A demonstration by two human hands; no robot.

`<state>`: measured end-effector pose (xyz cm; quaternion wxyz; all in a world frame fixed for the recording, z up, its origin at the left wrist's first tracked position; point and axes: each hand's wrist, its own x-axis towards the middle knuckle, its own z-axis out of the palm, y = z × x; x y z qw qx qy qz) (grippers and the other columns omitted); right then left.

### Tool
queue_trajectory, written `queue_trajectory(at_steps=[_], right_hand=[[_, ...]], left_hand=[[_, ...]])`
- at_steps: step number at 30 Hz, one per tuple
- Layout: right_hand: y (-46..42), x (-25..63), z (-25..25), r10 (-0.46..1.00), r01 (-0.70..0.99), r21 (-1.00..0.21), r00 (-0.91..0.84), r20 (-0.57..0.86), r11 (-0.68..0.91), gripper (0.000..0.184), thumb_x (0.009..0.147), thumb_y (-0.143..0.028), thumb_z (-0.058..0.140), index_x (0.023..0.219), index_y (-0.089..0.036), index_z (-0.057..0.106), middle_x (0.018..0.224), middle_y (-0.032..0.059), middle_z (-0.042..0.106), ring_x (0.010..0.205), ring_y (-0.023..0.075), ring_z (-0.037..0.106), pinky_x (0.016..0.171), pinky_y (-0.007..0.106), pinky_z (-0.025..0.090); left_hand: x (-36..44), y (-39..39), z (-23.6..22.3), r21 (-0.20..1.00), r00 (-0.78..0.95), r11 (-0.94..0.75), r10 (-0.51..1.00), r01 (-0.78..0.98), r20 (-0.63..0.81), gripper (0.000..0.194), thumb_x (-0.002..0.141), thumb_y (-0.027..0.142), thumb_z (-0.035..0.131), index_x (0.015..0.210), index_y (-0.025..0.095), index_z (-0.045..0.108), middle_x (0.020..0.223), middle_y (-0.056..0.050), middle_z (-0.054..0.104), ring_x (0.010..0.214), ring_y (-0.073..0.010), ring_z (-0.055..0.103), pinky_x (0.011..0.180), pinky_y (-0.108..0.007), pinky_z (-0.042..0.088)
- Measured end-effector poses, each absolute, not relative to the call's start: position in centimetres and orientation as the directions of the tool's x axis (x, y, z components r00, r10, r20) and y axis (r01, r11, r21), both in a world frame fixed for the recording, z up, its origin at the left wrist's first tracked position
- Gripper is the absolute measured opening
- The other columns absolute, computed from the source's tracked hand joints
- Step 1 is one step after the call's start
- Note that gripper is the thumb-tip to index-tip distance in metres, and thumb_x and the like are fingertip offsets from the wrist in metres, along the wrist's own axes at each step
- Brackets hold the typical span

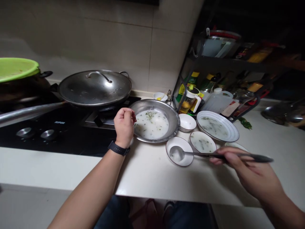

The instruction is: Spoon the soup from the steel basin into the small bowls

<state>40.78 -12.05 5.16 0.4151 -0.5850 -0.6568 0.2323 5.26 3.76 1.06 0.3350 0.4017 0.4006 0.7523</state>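
In my right hand [247, 171] is a ladle [177, 154], held by its dark handle. The ladle's bowl is over a small white bowl [187, 161] with a dark rim, and some whitish liquid shows in it. My left hand [125, 124], with a dark watch on the wrist, is closed at the left rim of a wide metal basin [175, 125]. Cloudy white soup [152, 125] with green leaf bits lies in the basin. To the right, a second bowl [202, 142] and a striped plate [232, 135] contain similar soup.
A lidded wok [95, 87] sits on the black stove [71, 130], its handle reaching left. Beside it is a dark pot under a green basin [19, 68]. Another white bowl [187, 122] and a small dish [160, 96] stand behind. A rack [238, 63] carries bottles and an oil jug [189, 100].
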Motion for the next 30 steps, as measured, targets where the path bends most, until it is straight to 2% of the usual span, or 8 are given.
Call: queue_trajectory(at_steps=[3, 7, 14, 21, 23, 26, 28, 30], right_hand=[[-10.5, 40.8, 3.6, 0.953, 0.203, -0.973, 0.299, -0.047, -0.112, 0.044, 0.076, -0.057, 0.082, 0.088, -0.016, 0.074, 0.071, 0.0109, 0.078, 0.063, 0.0269, 0.078, 0.066, 0.037, 0.069], [-9.1, 41.2, 3.6, 0.93, -0.017, -0.993, 0.349, -0.116, -0.117, 0.039, 0.065, -0.045, 0.092, 0.084, -0.016, 0.073, 0.07, 0.01, 0.077, 0.058, 0.0256, 0.077, 0.059, 0.031, 0.068], [-6.9, 40.5, 7.7, 0.908, 0.018, -1.0, 0.419, 0.015, 0.008, 0.015, 0.084, -0.034, 0.078, 0.084, -0.02, 0.075, 0.068, 0.0083, 0.074, 0.056, 0.0198, 0.074, 0.056, 0.021, 0.064], [-2.3, 34.8, 7.3, 0.941, 0.177, -0.973, 0.28, 0.192, 0.146, 0.026, 0.091, -0.045, 0.071, 0.093, -0.019, 0.071, 0.073, 0.0045, 0.076, 0.068, 0.0201, 0.078, 0.067, 0.031, 0.068], [-2.1, 33.7, 6.4, 0.922, 0.362, -0.875, 0.094, 0.377, 0.321, 0.024, 0.096, -0.043, 0.064, 0.096, -0.02, 0.072, 0.08, 0.0059, 0.078, 0.074, 0.0204, 0.078, 0.072, 0.034, 0.068], [-2.6, 32.8, 5.4, 0.699, 0.553, -0.468, -0.339, 0.629, 0.689, 0.015, 0.098, -0.026, 0.06, 0.1, -0.021, 0.074, 0.1, 0.0098, 0.079, 0.092, 0.0215, 0.077, 0.084, 0.036, 0.065], [-3.1, 32.6, 5.3, 0.527, 0.552, -0.176, -0.58, 0.622, 0.815, 0.019, 0.096, -0.017, 0.059, 0.107, -0.02, 0.074, 0.112, 0.0123, 0.077, 0.101, 0.022, 0.075, 0.088, 0.035, 0.063], [-3.7, 32.7, 5.4, 0.438, 0.521, -0.019, -0.696, 0.569, 0.853, 0.025, 0.096, -0.012, 0.057, 0.113, -0.019, 0.073, 0.115, 0.0135, 0.077, 0.103, 0.0215, 0.075, 0.089, 0.033, 0.063]], left_hand=[[5.3, 3.8, 1.1, 0.87, -0.457, -0.457, 0.823, -0.183, 0.336, 0.016, 0.084, 0.027, 0.061, 0.071, 0.019, 0.059, 0.06, 0.003, 0.058, 0.047, -0.0072, 0.051, 0.043, -0.017, 0.036], [5.3, 3.8, 1.1, 0.869, -0.457, -0.462, 0.82, -0.176, 0.344, 0.015, 0.085, 0.026, 0.06, 0.072, 0.018, 0.059, 0.06, 0.003, 0.058, 0.048, -0.0073, 0.051, 0.043, -0.017, 0.036], [5.2, 3.8, 1.0, 0.866, -0.453, -0.472, 0.816, -0.164, 0.359, 0.016, 0.086, 0.026, 0.06, 0.072, 0.019, 0.059, 0.061, 0.003, 0.058, 0.049, -0.0079, 0.051, 0.044, -0.017, 0.037], [5.2, 3.7, 1.1, 0.872, -0.449, -0.462, 0.822, -0.163, 0.351, 0.019, 0.087, 0.029, 0.061, 0.071, 0.019, 0.058, 0.06, 0.003, 0.057, 0.049, -0.0078, 0.051, 0.045, -0.017, 0.037], [5.2, 3.7, 1.2, 0.873, -0.448, -0.459, 0.824, -0.168, 0.347, 0.02, 0.087, 0.03, 0.062, 0.072, 0.019, 0.059, 0.06, 0.003, 0.057, 0.049, -0.0078, 0.051, 0.045, -0.017, 0.037], [5.3, 3.7, 1.2, 0.869, -0.452, -0.463, 0.822, -0.175, 0.347, 0.019, 0.087, 0.03, 0.063, 0.072, 0.019, 0.059, 0.061, 0.003, 0.057, 0.049, -0.0077, 0.051, 0.044, -0.018, 0.037], [5.3, 3.7, 1.2, 0.868, -0.452, -0.464, 0.821, -0.177, 0.347, 0.019, 0.087, 0.029, 0.062, 0.072, 0.019, 0.059, 0.061, 0.003, 0.058, 0.049, -0.0075, 0.051, 0.044, -0.018, 0.038], [5.2, 3.7, 1.2, 0.87, -0.451, -0.461, 0.823, -0.175, 0.345, 0.018, 0.087, 0.029, 0.062, 0.072, 0.019, 0.059, 0.062, 0.003, 0.058, 0.049, -0.0074, 0.051, 0.044, -0.018, 0.038]])
